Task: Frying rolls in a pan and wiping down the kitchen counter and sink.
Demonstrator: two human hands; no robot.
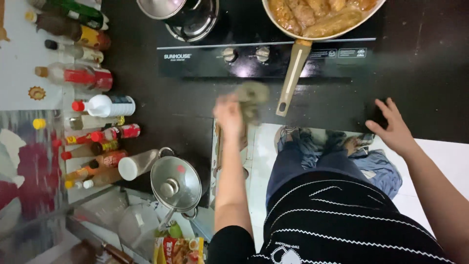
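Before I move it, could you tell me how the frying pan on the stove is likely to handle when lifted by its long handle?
The frying pan looks nearly full of browned food in sauce, so it is probably heavy and front-weighted. Its single long handle juts over the counter edge, so it may tip or slop if lifted fast. The sauce could spill.

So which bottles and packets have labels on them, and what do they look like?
Clear bottle, far left of the counter: lying sideways, red label, tan cap.
White bottle, just below it: red cap, bluish label.
Small bottle, mid-left: red label and cap.
Food packet, bottom edge under the lidded pot: yellow and red, pictured food.
Stove front panel: black, white markings, two knobs.
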